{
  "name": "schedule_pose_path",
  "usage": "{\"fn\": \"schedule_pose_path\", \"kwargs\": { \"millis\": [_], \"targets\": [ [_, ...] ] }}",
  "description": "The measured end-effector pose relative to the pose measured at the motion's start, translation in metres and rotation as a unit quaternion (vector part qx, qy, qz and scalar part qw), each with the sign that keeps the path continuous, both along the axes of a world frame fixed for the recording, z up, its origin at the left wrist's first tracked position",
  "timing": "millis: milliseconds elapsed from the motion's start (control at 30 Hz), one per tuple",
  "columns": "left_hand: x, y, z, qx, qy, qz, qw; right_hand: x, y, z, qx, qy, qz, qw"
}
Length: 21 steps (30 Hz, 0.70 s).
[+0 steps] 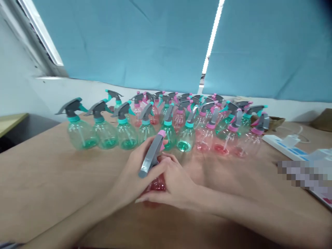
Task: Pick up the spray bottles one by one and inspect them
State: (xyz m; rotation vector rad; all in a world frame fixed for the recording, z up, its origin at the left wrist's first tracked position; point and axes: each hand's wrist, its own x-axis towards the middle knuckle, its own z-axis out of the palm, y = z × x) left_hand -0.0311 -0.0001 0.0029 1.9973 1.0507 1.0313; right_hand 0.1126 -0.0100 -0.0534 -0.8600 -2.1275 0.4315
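Observation:
A pink spray bottle [157, 185] with a grey trigger head [151, 155] stands on the brown table [52, 180] in front of me. My left hand [135, 173] is wrapped round the bottle's neck and trigger head from the left. From the right, my right hand [176, 183] closes round the bottle's body, its fingers pressed on the pink plastic. Both hands hide most of the bottle.
Behind my hands stand several green spray bottles [103, 133] and several pink ones [228, 138] in rows. A white power strip [287, 147] with a cable lies at the right. A blue curtain [129, 38] hangs at the back.

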Motion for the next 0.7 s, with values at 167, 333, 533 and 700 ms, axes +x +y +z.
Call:
{"fn": "schedule_pose_path", "kwargs": {
  "millis": [167,333,533,700],
  "targets": [
    [-0.017,0.006,-0.009,-0.028,-0.034,0.011,0.999,-0.01,0.01,-0.002,-0.07,-0.01,0.046,0.996],
    [-0.021,0.011,-0.008,-0.01,-0.009,0.04,0.999,0.024,0.023,-0.024,-0.092,-0.117,0.037,0.988],
    [-0.017,0.019,-0.008,-0.071,-0.025,0.032,0.997,0.077,0.026,-0.06,-0.108,-0.195,-0.038,0.974],
    [-0.013,0.026,-0.01,-0.052,-0.015,0.047,0.997,0.085,0.024,-0.067,-0.105,-0.203,-0.054,0.972]
  ]
}}
